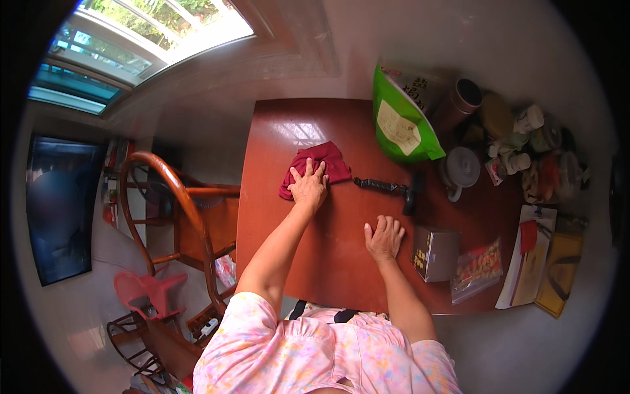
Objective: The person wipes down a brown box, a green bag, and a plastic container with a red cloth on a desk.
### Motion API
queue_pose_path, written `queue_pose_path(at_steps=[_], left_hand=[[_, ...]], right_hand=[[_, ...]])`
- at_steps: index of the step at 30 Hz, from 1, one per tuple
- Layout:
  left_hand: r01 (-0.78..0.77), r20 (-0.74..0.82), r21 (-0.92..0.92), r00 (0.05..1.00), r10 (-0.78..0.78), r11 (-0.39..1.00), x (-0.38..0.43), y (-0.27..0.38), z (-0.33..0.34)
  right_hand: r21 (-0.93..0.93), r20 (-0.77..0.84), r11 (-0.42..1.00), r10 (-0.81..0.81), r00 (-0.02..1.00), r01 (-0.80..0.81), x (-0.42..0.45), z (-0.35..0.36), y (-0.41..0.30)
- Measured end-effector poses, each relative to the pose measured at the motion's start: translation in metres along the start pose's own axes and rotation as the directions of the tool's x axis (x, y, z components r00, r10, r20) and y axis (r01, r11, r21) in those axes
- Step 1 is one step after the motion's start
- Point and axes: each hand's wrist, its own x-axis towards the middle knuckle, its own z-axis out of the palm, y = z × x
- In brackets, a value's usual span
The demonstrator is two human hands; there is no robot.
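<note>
A dark red cloth [337,160] lies crumpled on the reddish-brown wooden table [325,256], toward its far left part. My left hand [309,186] rests flat on top of the cloth with its fingers spread, the arm stretched forward. On the bare tabletop to the right, my right hand [385,239] lies palm down, holding nothing, thumb apart from the fingers. Just right of it stands a dark box [438,253] with gold writing. Between the cloth and the right side lies a black handle-like stand [381,185], its exact kind unclear.
A green pouch [406,125], a dark flask [462,98], a lidded mug [461,170] and several jars crowd the far right. A clear bag of nuts or similar food [477,266] lies near the right edge. A wooden chair [206,231] stands left, beside a pink plastic stool [150,293].
</note>
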Motion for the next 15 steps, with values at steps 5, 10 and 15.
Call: queue_pose_path(at_steps=[5,10,15], left_hand=[[-0.102,-0.041,-0.193,0.995,0.096,0.976,0.034,0.034,-0.06],[-0.626,-0.665,-0.518,0.723,0.187,0.583,0.045,0.088,-0.13],[-0.349,-0.271,-0.929,0.865,0.422,0.119,0.056,0.109,-0.149]], right_hand=[[-0.009,0.033,1.0,0.014,0.999,-0.014,0.0,-0.001,0.001],[-0.018,0.06,0.999,0.04,0.997,-0.039,0.001,-0.002,0.0],[-0.015,0.05,0.999,0.05,0.997,-0.049,0.001,-0.004,-0.002]])
